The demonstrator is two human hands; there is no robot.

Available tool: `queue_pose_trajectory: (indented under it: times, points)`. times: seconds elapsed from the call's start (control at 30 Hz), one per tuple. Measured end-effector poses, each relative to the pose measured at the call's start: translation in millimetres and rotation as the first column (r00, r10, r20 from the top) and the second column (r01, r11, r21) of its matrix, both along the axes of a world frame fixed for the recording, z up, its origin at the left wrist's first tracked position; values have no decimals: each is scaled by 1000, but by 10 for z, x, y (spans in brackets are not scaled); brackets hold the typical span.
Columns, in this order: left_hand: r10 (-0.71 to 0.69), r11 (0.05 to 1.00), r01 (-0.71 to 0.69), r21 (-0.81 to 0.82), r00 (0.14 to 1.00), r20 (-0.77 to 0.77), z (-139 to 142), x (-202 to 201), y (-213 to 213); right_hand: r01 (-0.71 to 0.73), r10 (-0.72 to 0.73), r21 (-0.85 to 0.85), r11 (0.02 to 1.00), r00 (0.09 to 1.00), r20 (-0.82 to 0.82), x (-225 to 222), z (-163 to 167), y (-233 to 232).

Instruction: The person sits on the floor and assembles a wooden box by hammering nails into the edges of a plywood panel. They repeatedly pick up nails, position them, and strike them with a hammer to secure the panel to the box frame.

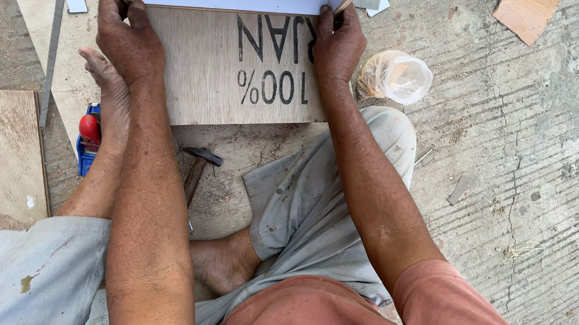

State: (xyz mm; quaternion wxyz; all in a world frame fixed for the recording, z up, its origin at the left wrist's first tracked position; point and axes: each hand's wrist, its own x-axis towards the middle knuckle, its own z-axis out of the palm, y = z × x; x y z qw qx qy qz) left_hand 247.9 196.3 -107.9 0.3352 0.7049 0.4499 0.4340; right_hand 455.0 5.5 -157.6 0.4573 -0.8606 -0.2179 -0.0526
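plywood box (240,60) gripped at both upper corners | left hand (130,44), right hand (336,43) clamped on edges | judged stiff, light, rough-faced | rests on concrete floor (540,142)

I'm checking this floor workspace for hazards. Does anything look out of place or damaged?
A claw hammer lies loose on the sawdust-strewn board beside the person's bare foot, under the plywood box panel that the left hand and right hand grip. The concrete floor is cracked.
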Motion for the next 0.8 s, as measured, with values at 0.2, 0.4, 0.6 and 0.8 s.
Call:
queue_pose_trajectory:
  times: [0.2, 0.4, 0.6, 0.8]
  points:
    - [16, 998, -17, -56, 1000, -26, 40, -13, -5, 10, -10, -36, 999, 1000, -3, -45, 109, 14]
    - [-5, 1000, 5, 4, 1000, -29, 103, -34, -32, 1, -1, -6, 1000, 1000, -16, -101, 238, 16]
    - [10, 999, -11, -36, 1000, -19, 96, -34, -46, 6, -7, -21, 1000, 999, -46, -97, 249, 13]
    - [5, 999, -6, -40, 1000, -22, 56, -35, -36, 4, -5, -1, 1000, 999, -54, -77, 198, 8]
